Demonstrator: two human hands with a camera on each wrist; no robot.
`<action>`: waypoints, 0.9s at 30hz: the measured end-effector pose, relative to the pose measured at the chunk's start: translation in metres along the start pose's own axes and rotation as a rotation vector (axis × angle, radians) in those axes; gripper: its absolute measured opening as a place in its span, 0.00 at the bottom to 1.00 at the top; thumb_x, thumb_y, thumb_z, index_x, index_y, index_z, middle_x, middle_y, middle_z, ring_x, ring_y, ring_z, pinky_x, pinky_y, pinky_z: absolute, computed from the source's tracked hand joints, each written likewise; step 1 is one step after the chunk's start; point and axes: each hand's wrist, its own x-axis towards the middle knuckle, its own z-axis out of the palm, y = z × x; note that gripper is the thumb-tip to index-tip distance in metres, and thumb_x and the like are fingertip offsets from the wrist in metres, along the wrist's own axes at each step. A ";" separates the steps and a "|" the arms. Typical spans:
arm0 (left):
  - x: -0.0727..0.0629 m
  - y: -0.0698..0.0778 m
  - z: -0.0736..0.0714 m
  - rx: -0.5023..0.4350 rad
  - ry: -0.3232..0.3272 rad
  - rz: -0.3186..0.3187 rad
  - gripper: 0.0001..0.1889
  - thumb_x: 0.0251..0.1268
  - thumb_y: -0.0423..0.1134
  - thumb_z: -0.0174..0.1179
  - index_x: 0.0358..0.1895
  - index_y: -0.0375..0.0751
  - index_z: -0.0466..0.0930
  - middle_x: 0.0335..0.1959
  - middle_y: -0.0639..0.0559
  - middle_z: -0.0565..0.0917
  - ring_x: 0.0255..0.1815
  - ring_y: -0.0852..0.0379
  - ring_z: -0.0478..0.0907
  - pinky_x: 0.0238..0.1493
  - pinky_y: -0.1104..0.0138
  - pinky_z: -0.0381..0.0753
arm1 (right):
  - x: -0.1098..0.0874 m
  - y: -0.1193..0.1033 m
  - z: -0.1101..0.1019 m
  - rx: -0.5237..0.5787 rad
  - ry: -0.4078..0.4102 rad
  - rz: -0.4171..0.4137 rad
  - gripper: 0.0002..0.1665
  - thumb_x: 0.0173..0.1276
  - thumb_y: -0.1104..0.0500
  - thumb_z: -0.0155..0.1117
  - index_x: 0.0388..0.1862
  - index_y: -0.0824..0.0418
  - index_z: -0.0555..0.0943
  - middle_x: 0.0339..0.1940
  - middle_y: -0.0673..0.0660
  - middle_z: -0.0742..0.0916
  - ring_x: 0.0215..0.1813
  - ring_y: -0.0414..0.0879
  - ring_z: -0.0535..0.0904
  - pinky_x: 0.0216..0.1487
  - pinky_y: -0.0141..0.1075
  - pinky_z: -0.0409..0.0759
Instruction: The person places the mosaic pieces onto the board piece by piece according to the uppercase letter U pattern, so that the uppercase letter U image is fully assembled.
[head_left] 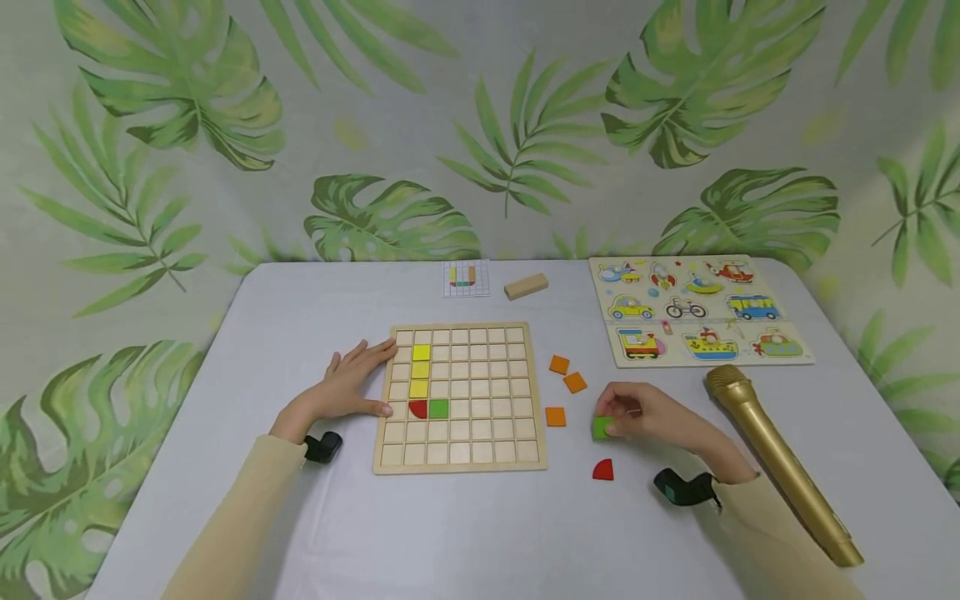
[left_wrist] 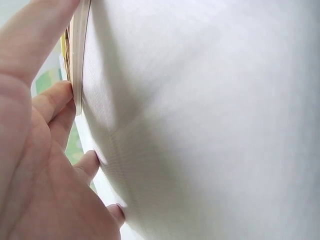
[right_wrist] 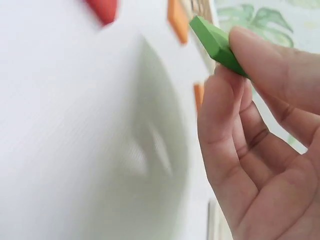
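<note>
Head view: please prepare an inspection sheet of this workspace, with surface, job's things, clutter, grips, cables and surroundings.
Surface: white table.
Job's things: wooden grid board holds three yellow squares, a red quarter-circle and a green square; three orange squares and another red quarter-circle lie to its right; pattern card lies behind.
Clutter: wooden block, vehicle puzzle, gold microphone.
Grips: left grip touches the grid board's left edge; right grip pinches a second green square.
Cables: nothing seen.
Surroundings: leaf-print backdrop behind the table.
</note>
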 end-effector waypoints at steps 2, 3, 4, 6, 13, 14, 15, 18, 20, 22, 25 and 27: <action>0.000 0.000 0.001 -0.001 0.001 0.002 0.54 0.50 0.56 0.71 0.76 0.40 0.49 0.77 0.45 0.48 0.75 0.36 0.34 0.64 0.35 0.26 | 0.010 -0.007 0.003 0.002 -0.005 -0.018 0.08 0.62 0.64 0.67 0.40 0.63 0.78 0.37 0.55 0.81 0.40 0.50 0.74 0.43 0.33 0.75; 0.000 -0.001 0.001 -0.002 0.001 0.003 0.54 0.50 0.56 0.71 0.76 0.40 0.49 0.77 0.45 0.48 0.75 0.36 0.34 0.64 0.35 0.26 | 0.016 -0.011 0.005 0.006 -0.007 -0.032 0.08 0.62 0.65 0.67 0.40 0.63 0.78 0.37 0.55 0.81 0.40 0.50 0.74 0.43 0.34 0.75; 0.000 -0.001 0.001 -0.004 0.002 0.004 0.54 0.50 0.56 0.71 0.76 0.39 0.49 0.77 0.44 0.48 0.75 0.35 0.34 0.64 0.35 0.26 | 0.021 -0.014 0.007 0.009 -0.009 -0.042 0.08 0.62 0.65 0.66 0.40 0.63 0.78 0.37 0.55 0.82 0.40 0.50 0.75 0.43 0.34 0.75; 0.000 0.000 0.001 -0.006 0.002 0.004 0.54 0.50 0.56 0.71 0.76 0.39 0.50 0.77 0.44 0.48 0.75 0.35 0.34 0.64 0.35 0.26 | 0.031 -0.020 0.010 0.009 -0.013 -0.068 0.08 0.62 0.67 0.66 0.40 0.63 0.78 0.38 0.55 0.82 0.39 0.50 0.75 0.42 0.34 0.76; 0.001 -0.002 0.002 0.004 -0.002 -0.002 0.55 0.49 0.56 0.71 0.76 0.41 0.49 0.77 0.45 0.47 0.75 0.36 0.33 0.64 0.35 0.26 | 0.065 -0.040 0.024 0.041 -0.031 -0.131 0.08 0.60 0.69 0.64 0.39 0.65 0.80 0.36 0.56 0.81 0.35 0.48 0.75 0.37 0.34 0.75; 0.001 -0.002 0.002 0.007 -0.003 -0.002 0.55 0.49 0.56 0.71 0.76 0.41 0.49 0.77 0.45 0.47 0.75 0.36 0.33 0.64 0.35 0.26 | 0.069 -0.043 0.027 0.046 -0.036 -0.139 0.08 0.60 0.69 0.64 0.39 0.65 0.80 0.36 0.56 0.81 0.34 0.48 0.76 0.37 0.34 0.76; 0.001 -0.001 0.002 0.007 -0.004 -0.002 0.55 0.49 0.56 0.71 0.76 0.41 0.49 0.77 0.45 0.47 0.75 0.36 0.33 0.64 0.35 0.26 | 0.074 -0.046 0.029 0.047 -0.042 -0.143 0.08 0.60 0.69 0.64 0.39 0.65 0.79 0.35 0.56 0.81 0.34 0.48 0.76 0.37 0.34 0.76; 0.001 -0.001 0.002 0.005 -0.005 -0.002 0.55 0.49 0.56 0.71 0.76 0.40 0.49 0.77 0.45 0.47 0.75 0.36 0.33 0.64 0.35 0.26 | 0.085 -0.055 0.037 0.042 -0.058 -0.157 0.07 0.60 0.69 0.63 0.38 0.65 0.79 0.34 0.55 0.81 0.32 0.47 0.76 0.37 0.35 0.77; 0.001 -0.001 0.001 0.003 -0.006 -0.003 0.55 0.49 0.56 0.71 0.76 0.41 0.49 0.77 0.45 0.47 0.75 0.36 0.33 0.64 0.35 0.26 | 0.092 -0.060 0.042 0.040 -0.069 -0.166 0.07 0.59 0.69 0.64 0.38 0.65 0.79 0.34 0.55 0.82 0.32 0.47 0.77 0.38 0.35 0.77; 0.001 -0.001 0.001 0.002 -0.006 -0.004 0.55 0.49 0.56 0.71 0.76 0.41 0.49 0.77 0.45 0.47 0.75 0.36 0.33 0.64 0.35 0.26 | 0.100 -0.063 0.048 0.042 -0.081 -0.184 0.08 0.59 0.70 0.64 0.38 0.65 0.79 0.34 0.55 0.82 0.32 0.46 0.77 0.39 0.35 0.77; 0.001 -0.001 0.000 0.001 -0.003 -0.003 0.55 0.49 0.56 0.71 0.76 0.40 0.49 0.77 0.45 0.47 0.75 0.36 0.33 0.64 0.35 0.26 | 0.108 -0.070 0.056 0.049 -0.102 -0.195 0.08 0.59 0.71 0.63 0.38 0.65 0.80 0.33 0.57 0.82 0.33 0.47 0.77 0.39 0.35 0.76; 0.000 0.000 -0.001 -0.003 0.001 0.000 0.54 0.49 0.55 0.71 0.76 0.39 0.50 0.77 0.44 0.48 0.75 0.35 0.33 0.64 0.35 0.26 | 0.115 -0.072 0.062 0.044 -0.111 -0.196 0.08 0.59 0.72 0.63 0.38 0.65 0.80 0.33 0.56 0.81 0.34 0.47 0.76 0.39 0.34 0.76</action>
